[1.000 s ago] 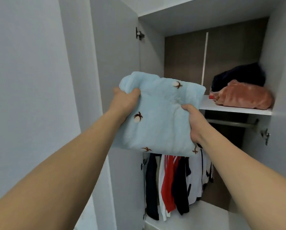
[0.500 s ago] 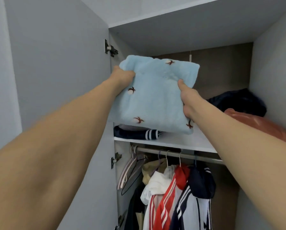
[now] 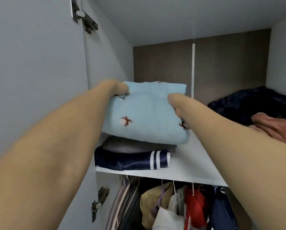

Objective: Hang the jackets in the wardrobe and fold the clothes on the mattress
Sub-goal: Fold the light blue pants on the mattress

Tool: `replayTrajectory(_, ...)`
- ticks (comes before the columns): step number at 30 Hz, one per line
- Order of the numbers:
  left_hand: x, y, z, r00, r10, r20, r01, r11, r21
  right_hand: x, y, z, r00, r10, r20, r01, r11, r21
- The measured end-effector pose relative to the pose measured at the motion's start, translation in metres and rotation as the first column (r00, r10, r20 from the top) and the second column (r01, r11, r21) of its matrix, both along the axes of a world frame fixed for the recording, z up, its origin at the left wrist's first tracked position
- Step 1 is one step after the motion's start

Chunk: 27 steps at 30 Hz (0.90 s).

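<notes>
Stowing a folded garment is the step in hand. The left hand [image 3: 118, 87] and the right hand [image 3: 176, 103] each grip one side of the light-blue folded garment [image 3: 145, 117], thumbs on top; the fingers are curled out of sight beneath or behind the fabric, so how far they wrap cannot be told. The garment lies on, or just above, a stack directly below the fingers: a grey folded item [image 3: 132, 146] over a navy folded item with white stripes [image 3: 132, 161]. Whether the garment's full weight already bears on the stack cannot be determined. The stack sits at the left end of the wardrobe shelf [image 3: 193, 165].

The next move, as judged, calls for lowering the garment squarely onto the stack, then loosening both grips and drawing the hands straight back so the fold is not dragged open. The soft, thick fabric is likely to slump if released unevenly.

To the right of the right hand, well apart, a dark bundle [image 3: 248, 103] and a pink bundle [image 3: 274, 127] lie on the same shelf; the right forearm and the frame edge cut them off. Below the shelf, hung jackets [image 3: 195, 201] are visible only at their tops. The rail is hidden. The mattress is not in view, so the amount of folding left cannot be assessed.
</notes>
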<state>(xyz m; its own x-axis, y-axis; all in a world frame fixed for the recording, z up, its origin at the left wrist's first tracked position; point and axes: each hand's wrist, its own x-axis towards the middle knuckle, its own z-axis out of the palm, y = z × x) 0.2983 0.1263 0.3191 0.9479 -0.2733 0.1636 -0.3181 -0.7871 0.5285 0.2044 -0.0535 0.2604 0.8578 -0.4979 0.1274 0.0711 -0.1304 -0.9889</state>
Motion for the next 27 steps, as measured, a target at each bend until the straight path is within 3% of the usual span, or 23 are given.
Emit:
replayTrajectory(1,0.014,-0.008,-0.017,1.000,-0.009,0.023,0.007,0.995,0.098,0.015,-0.001,-0.017,0.994,-0.017,-0.106,0.010,0.998,-0.062)
replayTrajectory(2,0.028,-0.018,-0.037,0.998,-0.049,0.050,0.040,0.986,0.161,0.029,-0.003,-0.034,0.973,-0.121,-0.197,0.077,0.973,-0.220)
replayTrajectory(4,0.048,-0.035,-0.078,0.980,-0.198,0.028,0.188,0.962,0.198,0.042,-0.001,-0.062,0.922,-0.298,-0.246,0.165,0.879,-0.447)
replayTrajectory(7,0.066,-0.039,-0.116,0.952,-0.274,-0.137,0.282,0.958,0.042,0.057,-0.005,-0.077,0.902,-0.384,-0.199,0.176,0.746,-0.642)
replayTrajectory(9,0.073,-0.036,-0.118,0.945,-0.275,-0.177,0.268,0.961,-0.065,0.065,-0.012,-0.073,0.901,-0.367,-0.230,0.065,0.639,-0.767)
replayTrajectory(11,0.076,-0.037,-0.117,0.942,-0.288,-0.169,0.286,0.957,-0.038,0.072,-0.018,-0.068,0.879,-0.338,-0.337,-0.061,0.621,-0.781)
replayTrajectory(14,0.071,-0.043,-0.115,0.951,-0.297,-0.089,0.306,0.944,0.122,0.067,-0.019,-0.067,0.872,-0.260,-0.415,-0.159,0.652,-0.742)
replayTrajectory(18,0.053,-0.034,-0.095,0.976,-0.205,0.074,0.190,0.967,0.171,0.048,-0.022,-0.054,0.941,-0.201,-0.273,-0.055,0.704,-0.708)
replayTrajectory(21,0.029,-0.019,-0.082,0.964,-0.162,0.212,0.140,0.984,0.115,0.025,-0.025,-0.043,0.973,-0.193,-0.129,0.064,0.756,-0.651)
replayTrajectory(23,0.009,-0.007,-0.077,0.944,-0.136,0.301,0.129,0.991,0.044,0.007,-0.023,-0.043,0.979,-0.194,-0.057,0.100,0.711,-0.696)
replayTrajectory(27,-0.046,0.026,-0.082,0.914,-0.064,0.401,0.078,0.997,-0.018,-0.039,-0.004,-0.043,0.966,-0.239,0.094,0.201,0.474,-0.857)
